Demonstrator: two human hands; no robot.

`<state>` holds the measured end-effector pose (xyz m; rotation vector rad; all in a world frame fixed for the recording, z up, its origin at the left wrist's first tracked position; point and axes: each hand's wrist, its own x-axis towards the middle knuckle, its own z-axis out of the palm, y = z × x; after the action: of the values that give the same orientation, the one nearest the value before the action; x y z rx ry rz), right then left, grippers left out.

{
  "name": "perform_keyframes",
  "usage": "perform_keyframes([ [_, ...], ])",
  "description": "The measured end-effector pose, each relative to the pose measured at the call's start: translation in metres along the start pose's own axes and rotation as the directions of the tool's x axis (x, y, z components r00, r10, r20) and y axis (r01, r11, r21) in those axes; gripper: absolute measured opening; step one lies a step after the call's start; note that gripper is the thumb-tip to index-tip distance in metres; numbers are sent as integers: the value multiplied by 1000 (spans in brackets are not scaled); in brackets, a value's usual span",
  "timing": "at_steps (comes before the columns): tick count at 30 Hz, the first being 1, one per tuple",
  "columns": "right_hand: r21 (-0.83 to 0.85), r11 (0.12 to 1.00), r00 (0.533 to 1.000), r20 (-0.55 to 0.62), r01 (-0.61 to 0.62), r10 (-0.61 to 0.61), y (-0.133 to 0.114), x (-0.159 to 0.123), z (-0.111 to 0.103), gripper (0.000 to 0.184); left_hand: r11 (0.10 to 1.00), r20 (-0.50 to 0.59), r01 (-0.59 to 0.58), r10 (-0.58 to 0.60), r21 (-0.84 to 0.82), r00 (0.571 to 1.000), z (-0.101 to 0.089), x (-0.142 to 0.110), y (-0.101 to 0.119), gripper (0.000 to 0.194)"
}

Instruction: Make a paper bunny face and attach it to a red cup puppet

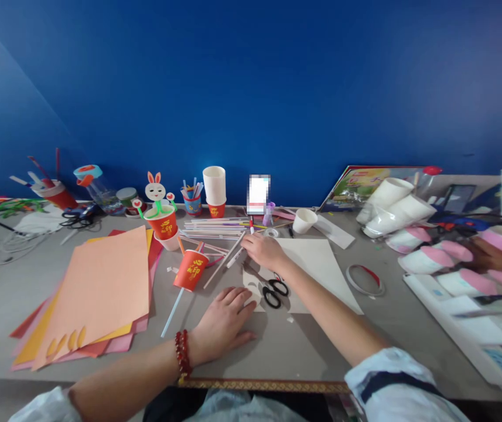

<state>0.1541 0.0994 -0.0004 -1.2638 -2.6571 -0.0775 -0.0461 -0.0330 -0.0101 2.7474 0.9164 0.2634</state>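
My left hand (226,319) lies palm down on the grey table, its fingers stretched out and partly over the edge of a white paper scrap. Left of it, a red paper cup (191,271) is tilted, with a pale blue straw (173,310) sticking out below and an orange one above. My right hand (265,251) reaches over a white sheet (316,266), fingertips closed together beside a white pen (235,258). A red-and-white marker end (251,225) shows just behind these fingers; whether they grip it is unclear. Black-handled scissors (273,291) lie under my right forearm's left side.
Coloured paper sheets (105,287) are stacked at left. Behind stand a rabbit figure (155,191) in a red cup, stacked white cups (214,183) and a bright phone screen (258,194). Straws (213,230) lie in a pile. A tape roll (365,280) and pink-white cups (429,259) are right.
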Motion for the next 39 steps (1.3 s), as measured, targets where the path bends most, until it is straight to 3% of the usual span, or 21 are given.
perform_keyframes([
  [4,141,988,992,-99,-59,73,6,-10,-8,25,1000,-17,23,-24,-10,1000,-3,-1,1,48],
  [6,267,956,973,-159,-123,169,11,-27,-16,21,999,-31,37,-38,-14,999,-4,-1,1,45],
  [9,403,883,933,-151,-242,325,15,-64,-26,17,998,-52,56,-56,-2,997,-5,-1,0,43],
  [13,408,860,929,-67,-306,363,18,-111,-23,16,996,-60,86,-84,34,995,-8,-1,-1,41],
  [17,373,856,906,-84,-357,415,20,-136,-13,20,988,-54,137,-133,78,990,-14,-1,-2,37],
  [24,289,919,955,-51,-266,293,18,-139,-9,26,974,-61,195,-189,114,980,-20,-1,-7,25],
  [29,294,920,957,-50,-258,285,18,-137,-6,22,986,-58,101,-94,131,994,-14,-2,-7,30],
  [33,319,918,955,-100,-236,281,20,-137,-3,18,981,-68,145,-137,130,988,-13,-2,-7,26],
  [39,322,941,985,-94,-108,145,14,-128,0,26,989,-66,63,-55,133,996,-10,-2,-7,33],
])
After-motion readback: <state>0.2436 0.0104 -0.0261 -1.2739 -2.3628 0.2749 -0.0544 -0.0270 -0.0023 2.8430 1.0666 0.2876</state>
